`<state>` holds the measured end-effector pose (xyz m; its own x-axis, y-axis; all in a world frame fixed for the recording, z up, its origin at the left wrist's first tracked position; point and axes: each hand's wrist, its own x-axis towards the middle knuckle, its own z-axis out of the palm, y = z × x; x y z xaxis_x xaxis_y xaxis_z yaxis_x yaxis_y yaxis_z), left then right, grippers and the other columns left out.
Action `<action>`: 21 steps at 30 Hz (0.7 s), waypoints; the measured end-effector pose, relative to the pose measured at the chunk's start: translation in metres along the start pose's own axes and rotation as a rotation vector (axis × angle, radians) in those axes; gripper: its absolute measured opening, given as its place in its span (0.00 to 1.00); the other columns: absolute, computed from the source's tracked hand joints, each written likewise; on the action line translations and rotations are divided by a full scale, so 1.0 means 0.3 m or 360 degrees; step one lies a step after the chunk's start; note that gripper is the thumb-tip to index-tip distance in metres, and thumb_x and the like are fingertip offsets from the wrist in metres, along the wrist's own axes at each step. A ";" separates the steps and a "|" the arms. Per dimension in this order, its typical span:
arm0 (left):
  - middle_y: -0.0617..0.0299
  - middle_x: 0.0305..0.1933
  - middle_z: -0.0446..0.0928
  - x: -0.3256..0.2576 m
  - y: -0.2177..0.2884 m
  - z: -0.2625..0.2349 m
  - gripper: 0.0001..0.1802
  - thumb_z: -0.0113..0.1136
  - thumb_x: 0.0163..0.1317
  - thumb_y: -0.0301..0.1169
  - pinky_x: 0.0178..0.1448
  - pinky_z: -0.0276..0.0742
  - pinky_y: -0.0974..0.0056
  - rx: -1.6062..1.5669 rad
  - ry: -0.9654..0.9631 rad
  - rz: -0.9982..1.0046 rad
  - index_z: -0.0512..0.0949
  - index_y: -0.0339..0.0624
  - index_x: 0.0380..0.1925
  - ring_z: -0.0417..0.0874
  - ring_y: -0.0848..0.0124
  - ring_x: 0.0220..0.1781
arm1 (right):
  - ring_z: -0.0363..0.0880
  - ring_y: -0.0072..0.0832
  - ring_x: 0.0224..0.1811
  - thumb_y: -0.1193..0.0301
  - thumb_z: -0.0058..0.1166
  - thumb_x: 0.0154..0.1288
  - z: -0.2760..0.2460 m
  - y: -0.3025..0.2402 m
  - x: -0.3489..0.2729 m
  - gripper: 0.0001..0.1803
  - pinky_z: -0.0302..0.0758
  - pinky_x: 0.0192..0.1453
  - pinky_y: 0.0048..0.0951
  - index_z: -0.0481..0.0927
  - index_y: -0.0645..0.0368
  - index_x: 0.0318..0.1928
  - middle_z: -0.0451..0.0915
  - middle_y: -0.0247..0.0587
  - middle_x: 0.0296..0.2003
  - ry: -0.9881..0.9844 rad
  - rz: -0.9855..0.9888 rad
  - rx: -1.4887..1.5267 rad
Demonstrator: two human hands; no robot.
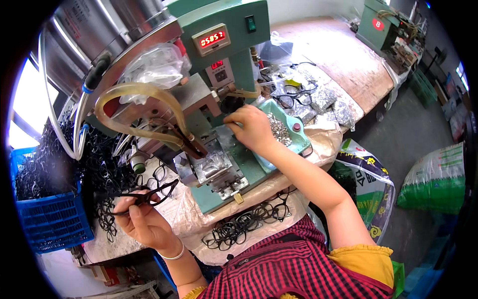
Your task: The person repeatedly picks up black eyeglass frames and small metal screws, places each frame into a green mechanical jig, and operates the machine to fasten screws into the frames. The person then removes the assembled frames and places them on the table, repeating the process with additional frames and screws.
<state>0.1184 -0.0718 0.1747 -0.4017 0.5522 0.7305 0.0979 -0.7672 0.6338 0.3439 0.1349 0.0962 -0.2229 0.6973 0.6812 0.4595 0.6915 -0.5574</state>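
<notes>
Lower left: my left hand (143, 223) pinches black eyeglass frame (144, 198). Centre: right hand (253, 128) curled, hold unclear. Probably loading; next needs alignment.

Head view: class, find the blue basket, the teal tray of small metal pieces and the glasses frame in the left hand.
Blue basket (56, 224), head view: its front wall.
Teal tray (300, 142), head view: its bare right side.
Glasses frame (144, 198), head view: its dark middle part.

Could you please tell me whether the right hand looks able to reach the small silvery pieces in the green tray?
Probably yes: the right hand is close beside the small silvery pieces, and the green tray shows no lid.
</notes>
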 end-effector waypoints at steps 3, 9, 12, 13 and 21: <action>0.49 0.46 0.80 0.049 0.047 0.054 0.10 0.49 0.75 0.28 0.45 0.80 0.61 0.0171 -0.0117 0.0129 0.76 0.37 0.50 0.82 0.63 0.46 | 0.82 0.40 0.39 0.72 0.60 0.56 0.011 0.018 0.022 0.06 0.79 0.47 0.41 0.89 0.54 0.32 0.85 0.39 0.28 0.0001 -0.0005 -0.0138; 0.51 0.46 0.81 0.111 -0.005 0.068 0.09 0.53 0.73 0.24 0.46 0.86 0.61 0.0370 -0.0040 0.0080 0.77 0.31 0.48 0.84 0.65 0.46 | 0.80 0.40 0.45 0.72 0.61 0.55 -0.148 0.039 -0.068 0.06 0.80 0.48 0.41 0.90 0.53 0.32 0.85 0.40 0.34 -0.0068 0.0127 -0.0405; 0.51 0.45 0.80 0.108 -0.026 0.076 0.09 0.53 0.73 0.24 0.46 0.86 0.61 0.0437 0.0015 0.0121 0.76 0.31 0.48 0.84 0.65 0.45 | 0.78 0.41 0.50 0.72 0.62 0.53 -0.183 0.059 -0.175 0.04 0.79 0.49 0.42 0.88 0.54 0.30 0.82 0.40 0.38 -0.0237 0.0205 -0.0861; 0.51 0.46 0.80 0.108 -0.026 0.076 0.09 0.52 0.73 0.24 0.47 0.85 0.60 0.0450 0.0012 0.0100 0.76 0.31 0.48 0.84 0.65 0.46 | 0.78 0.42 0.51 0.72 0.63 0.53 -0.173 0.067 -0.193 0.04 0.79 0.49 0.42 0.87 0.55 0.30 0.81 0.41 0.39 -0.0192 0.0193 -0.0821; 0.51 0.47 0.80 0.008 0.143 -0.069 0.10 0.47 0.76 0.27 0.49 0.79 0.61 0.0355 0.0106 0.0417 0.76 0.35 0.49 0.82 0.63 0.48 | 0.80 0.43 0.40 0.74 0.64 0.55 -0.180 0.066 -0.221 0.04 0.77 0.47 0.42 0.83 0.58 0.32 0.83 0.42 0.33 0.0257 0.0258 -0.0425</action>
<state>0.1029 -0.1102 0.1983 -0.3941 0.3177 0.8624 0.3991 -0.7861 0.4719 0.4142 0.0921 0.0657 0.0006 0.7405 0.6721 0.6911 0.4855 -0.5355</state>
